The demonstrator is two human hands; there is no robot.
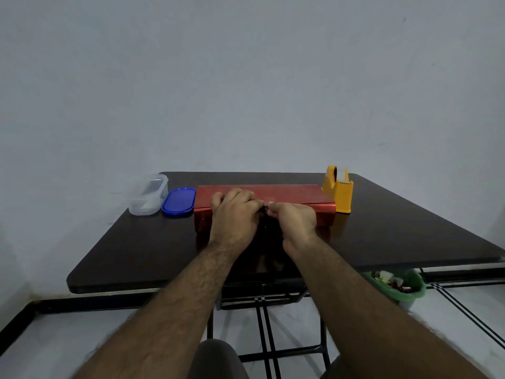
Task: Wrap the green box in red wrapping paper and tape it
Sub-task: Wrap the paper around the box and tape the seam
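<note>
- Two hands are working at the middle of the near top edge of the red wrapping paper [287, 193], which is covering a long box-shaped form lying across the far half of the dark table [136, 242].
- No green is showing anywhere, so the green box is judged to be lying fully hidden under that paper.
- The left hand [235, 212] is lying over the top of the package, its fingers bending down onto the paper and pressing the fold flat.
- The right hand [293, 218] is meeting it fingertip to fingertip, its fingers curling in as if pinching something small at the seam; whether that is tape or a paper edge is too small to tell.
- The step in hand is looking like the closing of the long seam.
- The yellow tape dispenser [338, 191] is standing just beside the paper's far right corner, within reach of the right hand.
- The next move is likely calling for the left hand holding the overlap down while the right one is fetching tape.
- Off to the left, a clear plastic container [147, 195] and its blue lid [179, 201] are sitting beside the package.
</note>
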